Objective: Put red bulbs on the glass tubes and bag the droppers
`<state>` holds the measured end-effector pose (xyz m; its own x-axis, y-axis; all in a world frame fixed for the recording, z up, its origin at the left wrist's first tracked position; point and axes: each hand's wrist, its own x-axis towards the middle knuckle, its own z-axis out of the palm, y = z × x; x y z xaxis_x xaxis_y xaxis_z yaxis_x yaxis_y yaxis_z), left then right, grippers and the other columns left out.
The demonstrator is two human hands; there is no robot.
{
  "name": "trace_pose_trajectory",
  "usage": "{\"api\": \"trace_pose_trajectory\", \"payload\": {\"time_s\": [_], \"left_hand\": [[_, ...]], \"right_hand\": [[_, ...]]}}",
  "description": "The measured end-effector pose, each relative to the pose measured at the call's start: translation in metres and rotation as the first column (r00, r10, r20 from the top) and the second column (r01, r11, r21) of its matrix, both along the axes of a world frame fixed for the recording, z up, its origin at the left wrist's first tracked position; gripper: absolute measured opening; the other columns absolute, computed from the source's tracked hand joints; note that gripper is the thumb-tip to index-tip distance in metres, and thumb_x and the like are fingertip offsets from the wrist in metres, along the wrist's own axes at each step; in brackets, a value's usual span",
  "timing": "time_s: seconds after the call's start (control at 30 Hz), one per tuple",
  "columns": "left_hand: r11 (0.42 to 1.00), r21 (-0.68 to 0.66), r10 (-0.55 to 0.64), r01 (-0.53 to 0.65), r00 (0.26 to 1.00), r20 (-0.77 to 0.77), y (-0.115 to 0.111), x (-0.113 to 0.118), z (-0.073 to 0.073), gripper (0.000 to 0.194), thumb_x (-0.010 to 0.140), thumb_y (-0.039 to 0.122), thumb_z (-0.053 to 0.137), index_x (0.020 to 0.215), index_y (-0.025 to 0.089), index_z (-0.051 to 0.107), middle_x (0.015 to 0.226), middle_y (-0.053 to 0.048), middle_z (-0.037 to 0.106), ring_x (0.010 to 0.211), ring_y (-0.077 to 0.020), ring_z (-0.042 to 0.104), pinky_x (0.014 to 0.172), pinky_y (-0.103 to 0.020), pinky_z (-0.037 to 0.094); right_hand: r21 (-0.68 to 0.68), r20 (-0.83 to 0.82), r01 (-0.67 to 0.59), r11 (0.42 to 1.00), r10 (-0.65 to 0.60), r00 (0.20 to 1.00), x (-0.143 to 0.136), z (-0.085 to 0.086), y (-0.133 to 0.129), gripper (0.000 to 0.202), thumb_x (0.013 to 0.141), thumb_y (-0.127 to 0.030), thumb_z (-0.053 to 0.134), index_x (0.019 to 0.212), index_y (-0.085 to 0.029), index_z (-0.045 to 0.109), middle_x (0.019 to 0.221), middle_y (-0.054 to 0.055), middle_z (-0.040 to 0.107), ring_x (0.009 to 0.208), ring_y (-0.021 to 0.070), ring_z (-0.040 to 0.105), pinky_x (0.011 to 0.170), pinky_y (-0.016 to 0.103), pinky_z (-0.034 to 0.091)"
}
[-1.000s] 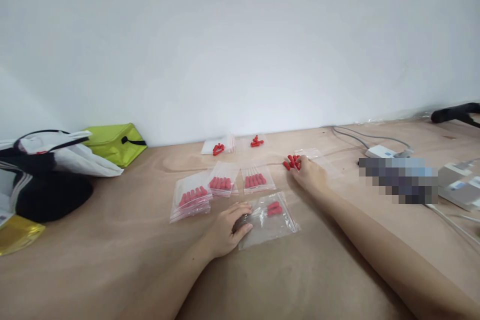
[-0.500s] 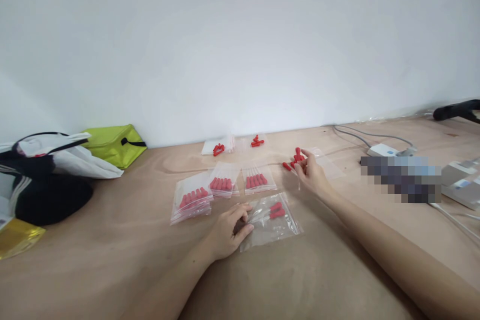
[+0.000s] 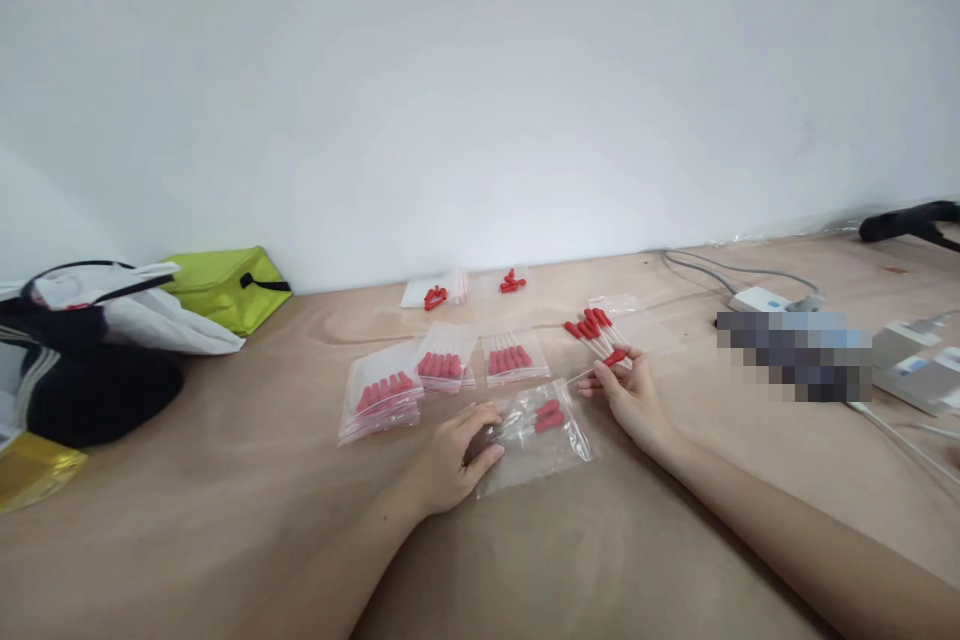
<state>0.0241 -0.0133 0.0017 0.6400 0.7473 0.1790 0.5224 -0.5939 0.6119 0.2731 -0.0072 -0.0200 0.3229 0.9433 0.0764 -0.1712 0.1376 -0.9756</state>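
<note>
My right hand (image 3: 631, 402) pinches a dropper with a red rubber bulb (image 3: 615, 357), its thin clear stem pointing left toward a transparent zip bag (image 3: 517, 472). Two red-bulbed droppers (image 3: 549, 417) lie inside this bag. My left hand (image 3: 456, 460) grips the bag's left edge, thumb below and fingers above. Beyond my right hand, several loose droppers (image 3: 589, 325) lie fanned out beside a flat clear bag (image 3: 641, 328). Filled dropper bags stand in a stack (image 3: 382, 400) at the left, with two more groups, a middle one (image 3: 441, 360) and a right one (image 3: 511, 358).
Small red pieces (image 3: 435, 297) rest near the wall by clear bags, with another red cluster (image 3: 512, 281) to their right. A lime-green bag (image 3: 217, 290) and a black item (image 3: 101, 395) are at left. A power strip (image 3: 765, 300) with cables lies right.
My right hand has drawn back from the loose droppers toward the zip bag, with one dropper in its fingers. My left hand stays at the bag's edge.
</note>
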Motion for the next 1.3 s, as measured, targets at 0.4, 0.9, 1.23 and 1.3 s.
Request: {"api": "trace_pose_trajectory", "payload": {"time_s": [0.4, 0.9, 1.23, 1.3], "left_hand": [[0.999, 0.030, 0.013, -0.012, 1.000, -0.015, 0.000, -0.001, -0.001, 0.025, 0.081, 0.025, 0.049, 0.106, 0.022, 0.049, 0.116, -0.005, 0.055, 0.109, -0.0197, 0.050, 0.093, -0.034, 0.039], [0.999, 0.050, 0.013, -0.013, 1.000, -0.014, 0.001, 0.000, -0.001, 0.027, 0.081, 0.024, 0.050, 0.108, 0.021, 0.049, 0.115, -0.005, 0.056, 0.109, -0.0187, 0.050, 0.093, -0.032, 0.040], [0.998, 0.057, 0.003, 0.003, 0.995, -0.100, 0.001, -0.002, -0.001, 0.035, 0.083, 0.026, 0.047, 0.118, 0.023, 0.046, 0.123, -0.003, 0.051, 0.118, -0.0198, 0.042, 0.100, -0.038, 0.035], [0.997, 0.070, -0.014, 0.024, 0.991, -0.136, 0.001, -0.002, 0.001, 0.035, 0.085, 0.026, 0.044, 0.120, 0.024, 0.045, 0.126, -0.003, 0.049, 0.120, -0.0194, 0.040, 0.102, -0.040, 0.032]], "right_hand": [[-0.099, 0.042, -0.122, 0.988, 0.127, 0.991, -0.006, -0.001, -0.013, 0.043, 0.055, -0.050, 0.070, 0.077, -0.020, 0.049, 0.061, -0.003, 0.058, 0.052, 0.0117, 0.056, 0.052, 0.028, 0.050], [-0.138, 0.485, -0.364, 0.921, 0.383, 0.786, -0.001, -0.001, -0.011, 0.021, 0.080, -0.040, 0.045, 0.086, -0.020, 0.047, 0.069, -0.001, 0.060, 0.036, 0.0060, 0.040, 0.038, 0.021, 0.034], [-0.168, 0.979, 0.204, 0.964, 0.139, 0.150, 0.016, 0.019, 0.060, 0.027, 0.081, -0.018, 0.040, 0.105, -0.014, 0.052, 0.105, 0.015, 0.056, 0.093, 0.0260, 0.055, 0.071, 0.033, 0.041], [-0.213, 0.976, 0.235, 0.948, 0.195, 0.098, 0.011, 0.018, 0.066, 0.029, 0.082, -0.016, 0.037, 0.107, -0.011, 0.051, 0.103, 0.017, 0.056, 0.092, 0.0271, 0.056, 0.070, 0.034, 0.042]]}}
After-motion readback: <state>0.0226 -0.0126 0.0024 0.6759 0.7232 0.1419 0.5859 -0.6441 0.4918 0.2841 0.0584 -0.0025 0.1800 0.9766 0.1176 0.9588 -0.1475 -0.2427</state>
